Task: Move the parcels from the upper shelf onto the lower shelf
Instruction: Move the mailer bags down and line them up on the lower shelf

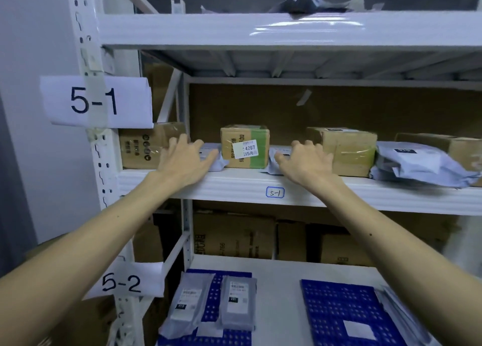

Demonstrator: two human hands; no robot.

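Grey mailer [218, 164] under spread left hand [182, 160], second mailer [271, 164] under right hand [306, 162]

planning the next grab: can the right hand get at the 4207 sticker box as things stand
Probably yes: the right hand rests on a flat grey mailer right beside the box, and nothing stands between them.

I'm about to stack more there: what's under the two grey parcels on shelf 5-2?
A blue perforated panel lies under both grey parcels, on the white lower shelf. Whatever is between parcels and panel is covered.
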